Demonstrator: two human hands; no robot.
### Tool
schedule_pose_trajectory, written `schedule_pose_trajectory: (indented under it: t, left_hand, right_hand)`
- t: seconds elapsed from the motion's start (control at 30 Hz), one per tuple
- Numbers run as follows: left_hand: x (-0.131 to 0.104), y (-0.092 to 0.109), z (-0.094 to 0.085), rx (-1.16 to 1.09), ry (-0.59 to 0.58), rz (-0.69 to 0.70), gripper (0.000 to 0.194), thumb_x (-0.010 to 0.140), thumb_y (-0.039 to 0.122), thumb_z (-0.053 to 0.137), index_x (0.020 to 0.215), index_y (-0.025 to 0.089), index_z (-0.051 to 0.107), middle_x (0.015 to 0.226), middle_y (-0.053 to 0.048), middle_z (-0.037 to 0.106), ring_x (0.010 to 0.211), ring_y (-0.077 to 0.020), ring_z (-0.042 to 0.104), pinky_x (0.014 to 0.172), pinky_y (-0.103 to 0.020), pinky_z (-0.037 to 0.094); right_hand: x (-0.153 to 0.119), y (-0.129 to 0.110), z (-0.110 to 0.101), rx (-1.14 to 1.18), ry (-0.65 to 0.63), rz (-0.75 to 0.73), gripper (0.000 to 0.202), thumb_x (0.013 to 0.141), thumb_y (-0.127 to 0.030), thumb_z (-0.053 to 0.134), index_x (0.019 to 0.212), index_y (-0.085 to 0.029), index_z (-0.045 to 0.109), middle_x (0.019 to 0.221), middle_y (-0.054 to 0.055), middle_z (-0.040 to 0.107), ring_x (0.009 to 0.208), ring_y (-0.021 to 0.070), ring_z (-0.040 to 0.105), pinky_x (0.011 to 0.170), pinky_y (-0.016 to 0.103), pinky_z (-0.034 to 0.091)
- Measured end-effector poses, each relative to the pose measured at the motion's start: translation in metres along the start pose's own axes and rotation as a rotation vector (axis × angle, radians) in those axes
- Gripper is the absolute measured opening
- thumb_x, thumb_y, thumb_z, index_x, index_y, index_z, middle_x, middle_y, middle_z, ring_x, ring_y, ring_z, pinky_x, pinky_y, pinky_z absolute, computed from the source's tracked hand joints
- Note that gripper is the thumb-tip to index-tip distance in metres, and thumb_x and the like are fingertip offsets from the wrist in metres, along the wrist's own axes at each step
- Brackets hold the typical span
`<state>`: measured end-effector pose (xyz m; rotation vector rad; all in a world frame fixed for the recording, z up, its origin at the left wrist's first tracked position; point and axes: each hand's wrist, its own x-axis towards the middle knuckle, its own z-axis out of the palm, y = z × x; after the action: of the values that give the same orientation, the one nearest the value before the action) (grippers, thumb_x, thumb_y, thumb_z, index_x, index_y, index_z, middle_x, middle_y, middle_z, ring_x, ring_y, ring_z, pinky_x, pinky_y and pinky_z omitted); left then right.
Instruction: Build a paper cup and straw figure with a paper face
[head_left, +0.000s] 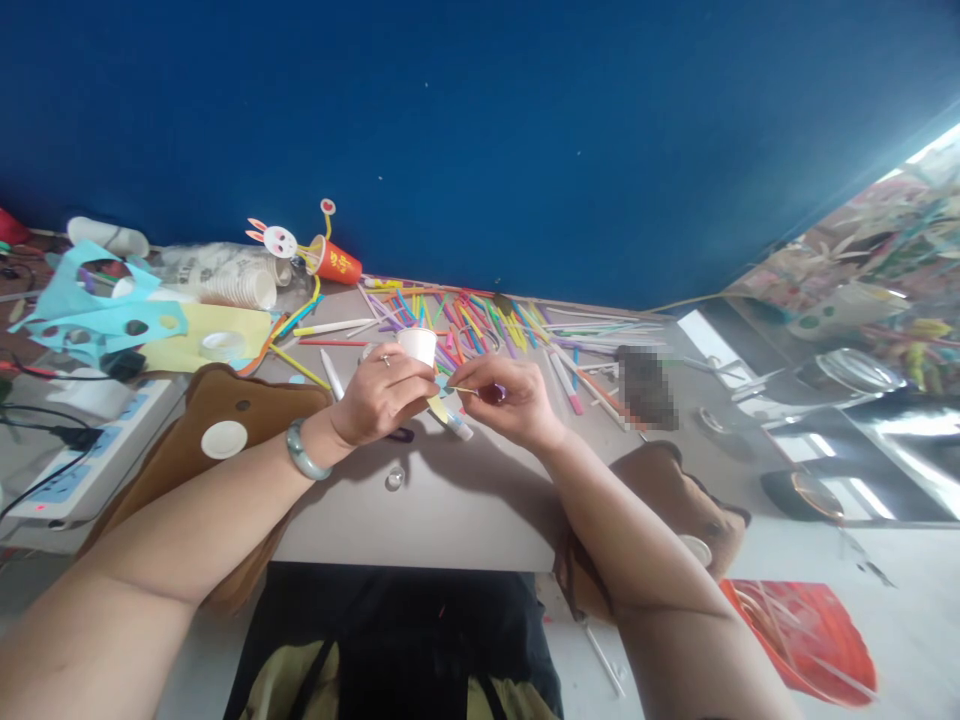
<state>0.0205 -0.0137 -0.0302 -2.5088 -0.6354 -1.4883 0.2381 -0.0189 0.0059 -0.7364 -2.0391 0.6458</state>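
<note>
My left hand [382, 397], with a ring and a jade-coloured bangle, is closed around a white paper cup [418, 345]. Between thumb and fingertips, my right hand [517, 402] pinches a thin yellow strip [465, 390] close to the cup. Something small and purple shows inside the curl of its fingers; I cannot make out whether it is held. Just under the hands are a small yellow piece [438, 408] and a pale tube [459, 428]. A small clear round object [394, 479] lies on the table nearer my body.
Many coloured straws or sticks [465, 325] spread along the blue wall. A red cup with a rabbit figure [337, 262], stacked paper cups [240, 288] and cut blue sheets [90, 300] are at left. Brown felt pieces [262, 400] flank my arms; a power strip [82, 450] sits far left.
</note>
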Motion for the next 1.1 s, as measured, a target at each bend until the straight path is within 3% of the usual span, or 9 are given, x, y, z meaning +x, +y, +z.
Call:
schedule_pose_trajectory:
  t: [0.37, 0.67, 0.77, 0.9, 1.0, 1.1]
  left_hand:
    - [0.002, 0.001, 0.0, 0.048, 0.037, 0.046, 0.007, 0.093, 0.019, 0.058, 0.091, 0.021, 0.064, 0.087, -0.002, 0.075, 0.075, -0.0145, 0.068, 0.08, -0.034, 0.047]
    - [0.0, 0.001, 0.001, 0.042, 0.0, -0.056, 0.006, 0.093, 0.024, 0.059, 0.092, 0.022, 0.065, 0.083, -0.002, 0.076, 0.074, -0.0164, 0.068, 0.081, -0.035, 0.046]
    - [0.0, 0.002, 0.002, -0.012, 0.0, -0.082, 0.009, 0.093, 0.024, 0.06, 0.097, 0.022, 0.068, 0.086, -0.003, 0.076, 0.076, -0.017, 0.069, 0.083, -0.035, 0.046]
    - [-0.001, 0.003, 0.006, -0.165, -0.056, -0.274, 0.016, 0.092, 0.032, 0.064, 0.085, 0.02, 0.071, 0.081, -0.003, 0.075, 0.075, -0.0167, 0.068, 0.08, -0.033, 0.046]
    - [-0.002, 0.002, 0.01, -0.333, -0.099, -0.539, 0.025, 0.088, 0.039, 0.069, 0.076, 0.018, 0.071, 0.074, -0.003, 0.072, 0.07, -0.0155, 0.064, 0.071, -0.029, 0.047]
    - [0.0, 0.002, 0.012, -0.467, -0.149, -0.777, 0.03, 0.082, 0.043, 0.074, 0.07, 0.015, 0.07, 0.069, -0.003, 0.069, 0.067, -0.0151, 0.06, 0.062, -0.027, 0.045]
  right_hand:
    - [-0.001, 0.002, 0.002, 0.027, -0.018, -0.008, 0.006, 0.078, -0.016, 0.064, 0.074, -0.021, 0.064, 0.084, 0.004, 0.075, 0.052, 0.0081, 0.049, 0.047, 0.024, 0.037]
    - [-0.002, 0.002, 0.003, 0.068, -0.013, -0.015, 0.007, 0.076, -0.014, 0.064, 0.076, -0.021, 0.064, 0.084, 0.003, 0.075, 0.05, 0.0074, 0.046, 0.045, 0.023, 0.035]
    - [-0.002, 0.001, 0.004, 0.086, -0.005, 0.045, 0.004, 0.077, -0.018, 0.064, 0.074, -0.021, 0.064, 0.084, 0.004, 0.075, 0.051, 0.0078, 0.047, 0.045, 0.024, 0.035]
    - [-0.001, 0.001, 0.006, 0.135, 0.043, 0.199, 0.009, 0.078, -0.026, 0.068, 0.073, -0.02, 0.063, 0.077, 0.003, 0.071, 0.051, 0.0076, 0.046, 0.046, 0.025, 0.035]
    - [0.0, 0.004, 0.008, 0.211, 0.053, 0.294, 0.017, 0.076, -0.032, 0.074, 0.083, -0.019, 0.064, 0.07, 0.0, 0.066, 0.049, 0.0061, 0.043, 0.046, 0.023, 0.034]
    - [0.001, 0.009, 0.01, 0.339, 0.044, 0.361, 0.036, 0.073, -0.039, 0.08, 0.097, -0.02, 0.061, 0.079, 0.001, 0.069, 0.048, 0.0045, 0.042, 0.046, 0.022, 0.034]
